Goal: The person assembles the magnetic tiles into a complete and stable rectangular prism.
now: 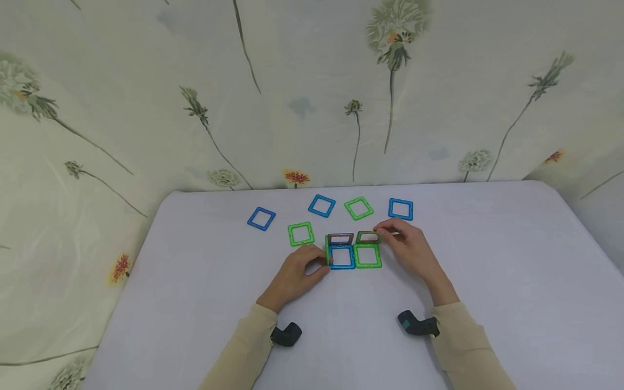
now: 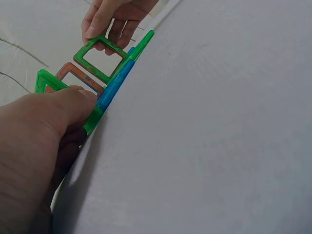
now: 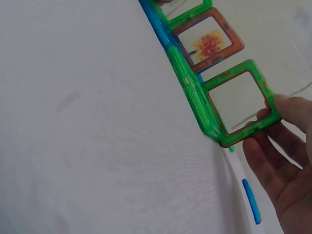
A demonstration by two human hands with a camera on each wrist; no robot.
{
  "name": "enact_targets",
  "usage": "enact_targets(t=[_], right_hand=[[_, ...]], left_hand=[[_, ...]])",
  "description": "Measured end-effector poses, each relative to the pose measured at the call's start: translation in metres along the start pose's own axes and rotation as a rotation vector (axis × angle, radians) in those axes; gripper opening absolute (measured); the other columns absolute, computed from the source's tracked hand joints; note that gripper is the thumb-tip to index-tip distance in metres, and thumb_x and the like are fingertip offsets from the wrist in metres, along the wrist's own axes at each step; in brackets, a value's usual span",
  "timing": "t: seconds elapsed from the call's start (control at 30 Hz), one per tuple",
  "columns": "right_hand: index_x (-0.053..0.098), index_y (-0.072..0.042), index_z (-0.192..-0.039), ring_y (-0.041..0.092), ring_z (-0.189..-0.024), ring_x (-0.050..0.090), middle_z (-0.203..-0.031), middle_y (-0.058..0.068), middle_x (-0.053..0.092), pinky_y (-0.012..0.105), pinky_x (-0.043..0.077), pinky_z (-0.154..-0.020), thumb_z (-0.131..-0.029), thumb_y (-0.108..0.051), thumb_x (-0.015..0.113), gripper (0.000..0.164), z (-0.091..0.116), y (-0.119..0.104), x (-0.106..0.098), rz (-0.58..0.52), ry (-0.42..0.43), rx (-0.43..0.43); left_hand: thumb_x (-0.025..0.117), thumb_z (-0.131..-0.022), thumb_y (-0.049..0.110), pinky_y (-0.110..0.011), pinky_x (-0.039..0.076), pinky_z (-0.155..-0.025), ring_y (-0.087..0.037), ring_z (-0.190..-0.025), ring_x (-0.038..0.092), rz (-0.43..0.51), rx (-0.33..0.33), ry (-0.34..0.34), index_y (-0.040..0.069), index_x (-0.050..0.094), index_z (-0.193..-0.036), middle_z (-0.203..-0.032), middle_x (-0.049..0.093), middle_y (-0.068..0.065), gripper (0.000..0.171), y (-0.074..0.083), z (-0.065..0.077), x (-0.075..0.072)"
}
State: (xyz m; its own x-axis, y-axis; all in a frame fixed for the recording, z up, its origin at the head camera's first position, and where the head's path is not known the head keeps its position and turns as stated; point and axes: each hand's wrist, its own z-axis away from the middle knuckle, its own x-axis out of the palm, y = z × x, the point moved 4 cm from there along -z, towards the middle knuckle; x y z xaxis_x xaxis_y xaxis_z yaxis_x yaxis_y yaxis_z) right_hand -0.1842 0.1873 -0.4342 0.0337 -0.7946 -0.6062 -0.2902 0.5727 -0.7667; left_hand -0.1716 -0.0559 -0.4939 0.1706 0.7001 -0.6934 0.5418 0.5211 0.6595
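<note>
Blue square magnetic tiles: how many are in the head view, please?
4. One blue tile lies farthest left, a second right of it, a third just beyond the right hand, and a fourth beside the left hand. The hands may hide others.

Upright green tile (image 1: pixel 327 246), left of flat blue tile (image 1: pixel 343 266): partly behind left hand (image 2: pixel 36 131)
Right hand (image 3: pixel 288 178), right of blue tile: cut off, right wrist view
Sleeves (image 1: pixel 246 344): cut off, head view

The square frames (image 3: pixel 261 87) look like smooth, glossy plastic, the tabletop (image 1: pixel 512 260) matt, the sleeves (image 1: pixel 246 344) cloth.
</note>
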Motion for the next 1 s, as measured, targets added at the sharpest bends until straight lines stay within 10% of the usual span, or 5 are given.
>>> enact_targets(t=[0.27,1.0], right_hand=[[0.064,-0.014,-0.108,0.005,-0.100,0.055,-0.107,0.002,0.066,0.006,0.044,-0.082,-0.095,-0.023,0.056,0.017,-0.005,0.036,0.009,-0.006,0.002,0.016],[0.064,-0.021,-0.107,0.004,-0.100,0.055,-0.106,-0.007,0.064,0.006,0.044,-0.084,-0.094,-0.034,0.056,0.020,-0.005,0.038,0.012,-0.015,-0.004,0.055]], left_hand=[[0.069,-0.086,0.020,-0.020,0.048,-0.086,-0.001,-0.094,0.053,-0.004,0.005,0.005,0.022,0.064,-0.103,-0.098,0.063,0.012,0.018,0.000,0.000,0.000],[0.069,-0.086,0.019,-0.018,0.048,-0.085,0.000,-0.094,0.053,-0.005,0.000,0.001,0.023,0.064,-0.103,-0.098,0.063,0.013,0.017,0.000,-0.001,0.000]])
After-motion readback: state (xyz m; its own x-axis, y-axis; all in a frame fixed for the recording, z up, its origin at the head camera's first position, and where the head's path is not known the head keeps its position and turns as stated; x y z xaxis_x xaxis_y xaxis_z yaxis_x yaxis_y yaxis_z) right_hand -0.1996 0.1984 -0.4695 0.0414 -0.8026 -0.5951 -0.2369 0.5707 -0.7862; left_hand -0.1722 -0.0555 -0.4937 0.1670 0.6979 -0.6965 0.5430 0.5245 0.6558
